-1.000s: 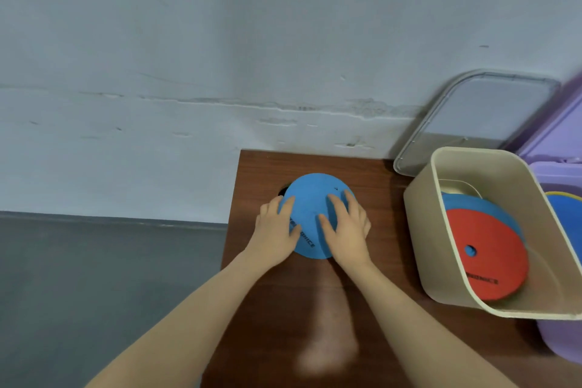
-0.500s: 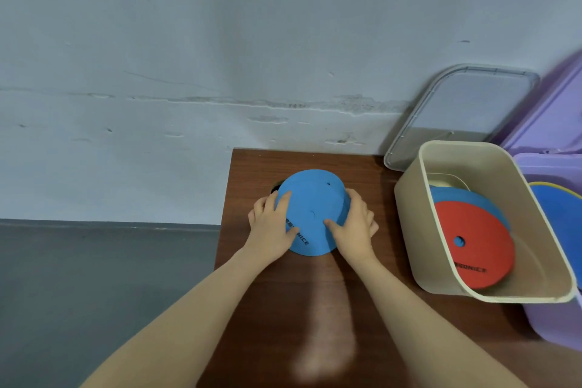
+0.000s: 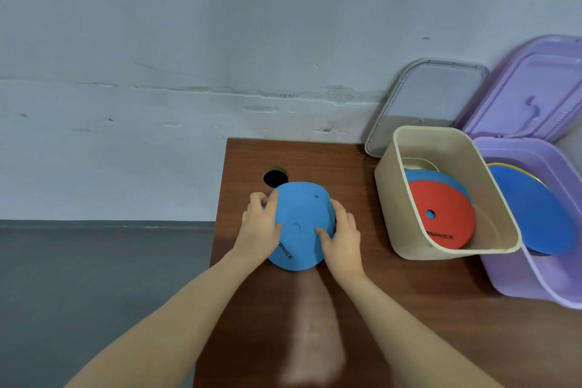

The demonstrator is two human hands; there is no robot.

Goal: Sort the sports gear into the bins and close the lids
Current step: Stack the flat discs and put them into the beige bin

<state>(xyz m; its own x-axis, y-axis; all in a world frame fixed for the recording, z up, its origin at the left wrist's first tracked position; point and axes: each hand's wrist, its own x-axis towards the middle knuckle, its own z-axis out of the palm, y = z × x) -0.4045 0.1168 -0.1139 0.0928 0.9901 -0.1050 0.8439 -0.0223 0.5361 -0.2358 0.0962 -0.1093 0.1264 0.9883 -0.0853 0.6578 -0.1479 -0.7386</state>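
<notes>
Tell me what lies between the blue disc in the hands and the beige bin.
Only bare wooden tabletop lies between the blue disc and the beige bin, in the head view.

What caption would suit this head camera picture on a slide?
Both hands, left hand and right hand, grip a blue disc beside the open beige bin.

A plain storage corner: scuffed painted wall (image 3: 189, 41), wooden desk (image 3: 393, 309), plastic bins (image 3: 390, 198) of sports gear

left hand (image 3: 259, 228): fingers curled over disc's left edge | right hand (image 3: 341, 236): fingers curled on its right edge | 2 forearms: bare, extended forward, converged
</notes>
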